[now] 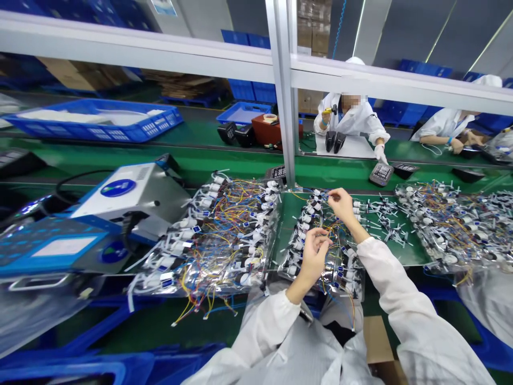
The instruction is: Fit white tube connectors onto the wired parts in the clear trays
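My left hand (315, 255) is curled over the middle of a bag of wired parts, thumb and forefinger close together near some thin wires. Farther out, my right hand (342, 206) has its fingertips pinched at the bag's far edge; what they hold is too small to make out. Beneath both hands lies a clear plastic bag (331, 262) with rows of small white cylindrical parts (294, 255) carrying yellow, blue and red wires (352, 307). To the right of my right hand, loose black-and-white pieces (395, 230) are scattered on the green bench.
Another heap of wired parts (224, 235) lies left, beside a blue-grey machine (120, 198); more wired parts (457, 224) are at right. A metal post (284, 96) rises ahead. Across the green conveyor (332, 168), a co-worker (355, 125) reaches toward a display unit (380, 175).
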`<state>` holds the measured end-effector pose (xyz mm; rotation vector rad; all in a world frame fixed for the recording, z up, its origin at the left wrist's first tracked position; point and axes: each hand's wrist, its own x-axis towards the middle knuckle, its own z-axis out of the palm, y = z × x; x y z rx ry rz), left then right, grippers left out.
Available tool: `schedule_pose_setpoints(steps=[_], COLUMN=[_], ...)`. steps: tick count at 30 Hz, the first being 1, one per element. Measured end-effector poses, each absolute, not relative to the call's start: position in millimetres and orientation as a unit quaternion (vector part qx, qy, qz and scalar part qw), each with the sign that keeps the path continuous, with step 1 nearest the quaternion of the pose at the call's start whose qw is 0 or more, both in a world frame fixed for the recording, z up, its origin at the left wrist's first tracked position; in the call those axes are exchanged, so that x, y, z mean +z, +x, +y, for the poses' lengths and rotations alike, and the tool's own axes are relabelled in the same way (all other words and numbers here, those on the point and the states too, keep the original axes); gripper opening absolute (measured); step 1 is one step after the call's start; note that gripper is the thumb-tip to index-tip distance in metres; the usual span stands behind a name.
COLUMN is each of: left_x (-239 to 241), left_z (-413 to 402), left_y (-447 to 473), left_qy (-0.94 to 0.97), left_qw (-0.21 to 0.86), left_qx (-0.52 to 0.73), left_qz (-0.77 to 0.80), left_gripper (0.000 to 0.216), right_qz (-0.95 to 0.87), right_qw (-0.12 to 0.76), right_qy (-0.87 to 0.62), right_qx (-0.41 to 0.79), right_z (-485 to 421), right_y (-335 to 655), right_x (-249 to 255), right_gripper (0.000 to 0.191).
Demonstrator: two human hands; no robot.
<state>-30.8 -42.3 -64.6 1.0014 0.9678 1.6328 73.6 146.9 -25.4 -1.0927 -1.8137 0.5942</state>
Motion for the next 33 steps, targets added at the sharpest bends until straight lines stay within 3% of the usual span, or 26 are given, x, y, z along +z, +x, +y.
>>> schedule_pose_setpoints(steps=[3,6,9,11,13,16,20,23,25,27,29,30,33], left_x=[-63.9,-51.6,-15.1,20.3,58.2,109.0,151.3,161.7,160.4,155.1,149.2,147.2,148.8], left_z=[-29.7,-20.5,-25.6,-37.9,-54.4,-79.2,-99.4,-102.2,-98.6,-92.0,-84.4,-81.1,-75.3], left_y=[-32.8,-30.5,-21.9,-14.0,-6.0,6.4,26.2,39.1,44.6,47.9,49.5,49.9,48.0], left_qy=[0.358,0.349,0.411,0.471,0.520,0.560,0.559,0.567,0.574,0.567,0.544,0.531,0.487], left_qw=[0.443,0.376,0.221,0.132,0.118,0.211,0.417,0.487,0.507,0.522,0.535,0.541,0.554], left_qx=[0.701,0.707,0.717,0.730,0.743,0.746,0.695,0.646,0.624,0.619,0.631,0.637,0.663], left_qz=[0.430,0.487,0.518,0.477,0.404,0.292,0.175,0.156,0.153,0.148,0.143,0.141,0.126], left_gripper=[0.032,0.045,0.064,0.066,0.051,0.039,0.048,0.039,0.033,0.030,0.031,0.032,0.035], right_qz=[-0.579,-0.539,-0.573,-0.597,-0.607,-0.619,-0.691,-0.703,-0.676,-0.658,-0.688,-0.722,-0.786], right_qw=[0.612,0.666,0.680,0.694,0.720,0.744,0.689,0.671,0.690,0.688,0.605,0.528,0.321], right_qy=[-0.370,-0.271,-0.220,-0.201,-0.184,-0.163,-0.153,-0.161,-0.162,-0.167,-0.201,-0.223,-0.281], right_qx=[0.392,0.439,0.401,0.347,0.281,0.193,0.156,0.173,0.199,0.257,0.347,0.388,0.447], right_z=[132.6,109.0,75.5,49.0,20.3,-22.6,-67.1,-87.0,-96.1,-103.2,-108.5,-110.2,-111.5], right_y=[86.4,105.3,124.2,134.4,143.0,153.9,164.7,171.1,175.9,181.1,186.3,188.6,195.4], right_x=[15.3,67.2,112.4,135.4,153.8,174.5,182.9,166.9,143.4,110.9,73.4,54.9,10.0], right_gripper=[0.013,0.017,0.017,0.018,0.018,0.019,0.019,0.019,0.041,0.076,0.093,0.085,0.026])
